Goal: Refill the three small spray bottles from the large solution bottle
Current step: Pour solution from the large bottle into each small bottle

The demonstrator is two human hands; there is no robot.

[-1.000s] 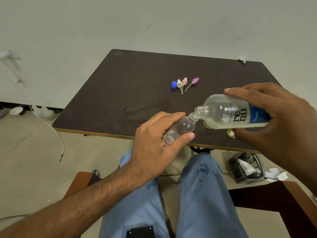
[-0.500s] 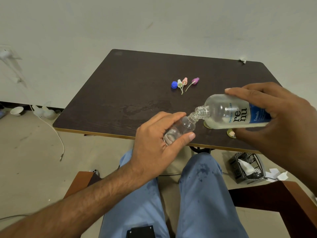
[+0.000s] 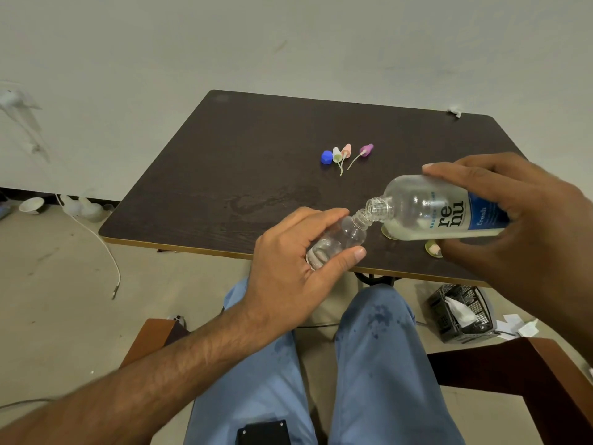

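1. The left hand (image 3: 288, 274) grasps a small clear spray bottle (image 3: 337, 240) above the near edge of the dark table (image 3: 224, 175).
2. The right hand (image 3: 526, 226) grips the tilted large solution bottle (image 3: 439, 210), its mouth touching the small bottle's neck.
3. Two small items under the solution bottle are mostly hidden.

Large clear glossy plastic solution bottle with blue paper-like label (image 3: 442, 208); small clear smooth plastic spray bottle (image 3: 337, 244). Dark brown matt wood-grain table top (image 3: 256, 155), grain visible, pale edge band. Blue glossy plastic cap (image 3: 326, 157). Light blue cloth trousers (image 3: 378, 364), matt, blotchy darker spots.
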